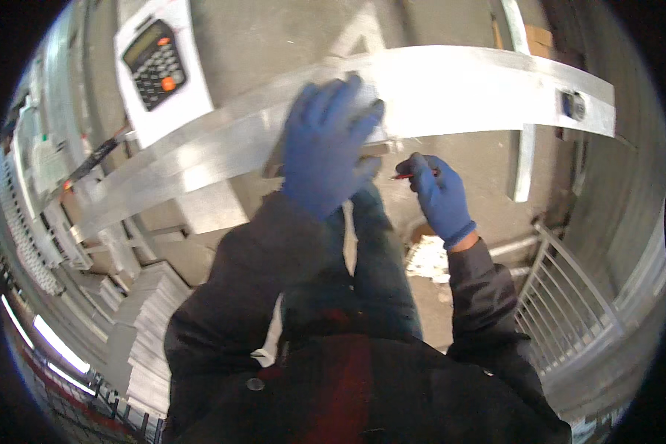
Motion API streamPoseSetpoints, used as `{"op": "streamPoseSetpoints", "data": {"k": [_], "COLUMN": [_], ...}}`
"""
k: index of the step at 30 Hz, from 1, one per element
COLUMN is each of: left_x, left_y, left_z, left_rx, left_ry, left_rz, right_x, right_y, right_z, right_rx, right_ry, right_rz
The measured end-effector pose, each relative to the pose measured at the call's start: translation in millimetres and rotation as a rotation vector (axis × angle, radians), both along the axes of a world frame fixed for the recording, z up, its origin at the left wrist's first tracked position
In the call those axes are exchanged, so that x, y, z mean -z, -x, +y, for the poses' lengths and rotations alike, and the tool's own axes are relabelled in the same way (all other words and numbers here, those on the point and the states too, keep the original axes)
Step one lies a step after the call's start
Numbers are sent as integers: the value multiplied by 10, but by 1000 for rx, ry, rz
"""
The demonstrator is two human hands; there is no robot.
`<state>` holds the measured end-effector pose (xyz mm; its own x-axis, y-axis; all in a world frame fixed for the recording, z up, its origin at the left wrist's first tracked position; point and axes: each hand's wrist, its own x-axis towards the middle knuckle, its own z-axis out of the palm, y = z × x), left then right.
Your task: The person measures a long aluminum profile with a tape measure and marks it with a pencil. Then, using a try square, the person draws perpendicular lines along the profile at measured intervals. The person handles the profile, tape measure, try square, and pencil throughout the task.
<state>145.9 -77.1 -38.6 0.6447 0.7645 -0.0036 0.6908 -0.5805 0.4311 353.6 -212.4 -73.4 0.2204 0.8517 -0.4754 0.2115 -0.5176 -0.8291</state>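
Observation:
A long, pale metal strip (259,133) crosses in front of me, its right part glaring white. My left hand (325,140), in a blue glove, lies over its near edge with fingers stretched out and thumb apart. Beneath that palm a grey straight bar (377,149) pokes out along the edge; the glove hides most of it. My right hand (438,194), also gloved in blue, is closed below the strip, apart from it. Between its fingertips sits a thin red pen-like tool (402,176), mostly hidden. On the strip's right end rests a small dark-and-silver tape measure (573,106).
A black calculator (155,65) with orange keys lies on white paper (192,100) at the far left. Nearby is a dark-handled tool (96,164). Stacked metal pieces (155,318) stand lower left; a barred metal frame (566,303) leans lower right. Support bars (525,163) run under the strip.

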Motion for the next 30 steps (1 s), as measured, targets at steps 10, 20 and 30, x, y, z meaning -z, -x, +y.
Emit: {"op": "streamPoseSetpoints", "data": {"k": [10, 20, 30], "left_x": [2, 65, 183], "left_y": [816, 2106, 2088], "left_z": [-357, -533, -122], "left_rx": [-214, -282, -101], "left_ry": [-50, -84, -108], "left_rz": [-38, 180, 12], "right_x": [68, 7, -65], "right_y": [496, 1645, 1907], "right_z": [148, 271, 423], "right_rx": [190, 77, 274], "right_ry": [-24, -30, 133], "right_rz": [276, 201, 326]}}
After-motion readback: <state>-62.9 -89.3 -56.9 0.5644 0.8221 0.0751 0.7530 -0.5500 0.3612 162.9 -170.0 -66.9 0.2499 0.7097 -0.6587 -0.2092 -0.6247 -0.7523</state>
